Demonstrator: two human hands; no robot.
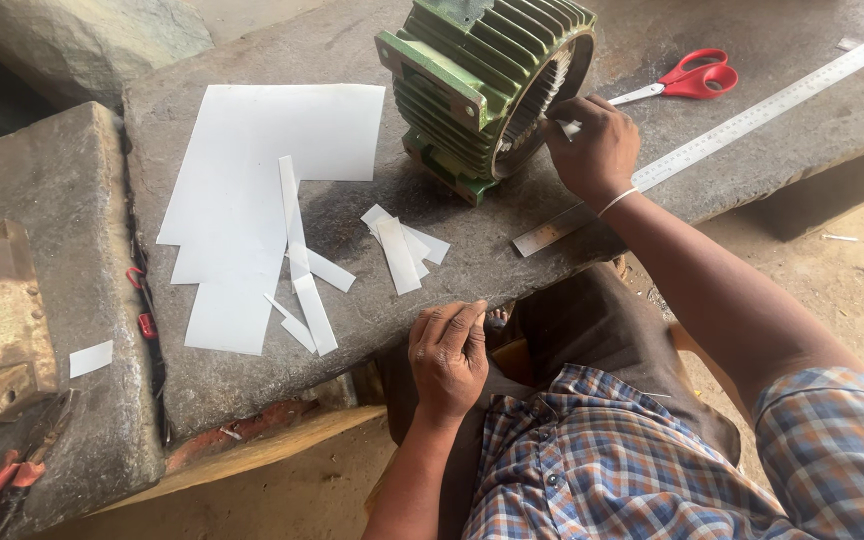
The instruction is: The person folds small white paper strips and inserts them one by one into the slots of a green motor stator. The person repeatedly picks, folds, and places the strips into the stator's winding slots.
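1. So, right hand (592, 148) first: my fingers are pinched shut on a small white paper strip (571, 128), held right at the open mouth of the green motor housing (487, 85), against the slots inside the rim.
2. Left hand (448, 358) is doing nothing much. It sits at the near edge of the stone slab (512, 250) with the fingers curled in loosely, and I can't see anything in it.
3. That housing lies on its side on the slab, finned body pointing away to the left, open end facing my right hand.
4. Between my two hands there's a little pile of short cut strips (402, 245), overlapping each other.
5. Further left is the big white sheet (252, 170) with a stepped cut edge, and a long strip (302, 255) lies across it, running down toward me.
6. A steel ruler (742, 125) runs diagonally under my right wrist, out toward the far right corner.
7. Red-handled scissors (687, 80) are just beyond the ruler, right of the housing.
8. Off on the left block there's one loose paper scrap (90, 358), well apart from everything else.
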